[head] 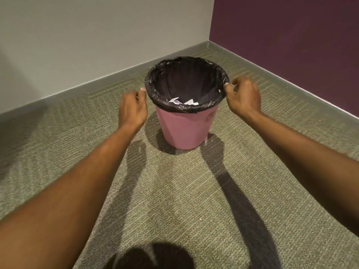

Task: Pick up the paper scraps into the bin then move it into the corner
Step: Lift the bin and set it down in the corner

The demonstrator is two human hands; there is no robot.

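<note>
A pink bin (184, 129) with a black liner folded over its rim stands upright on the carpet, a short way out from the room's corner. White paper scraps (179, 101) lie at its bottom. My left hand (133, 109) hovers just beside the left side of the rim, fingers loosely curled and blurred, holding nothing. My right hand (243, 97) is at the right side of the rim, with thumb and fingertips touching the liner's edge. Whether it grips the rim is unclear.
A grey-white wall (77, 45) runs along the left and a purple wall (291, 45) along the right. They meet in a corner (208, 43) behind the bin. Green-grey carpet (174, 200) covers the floor, and no scraps show on it.
</note>
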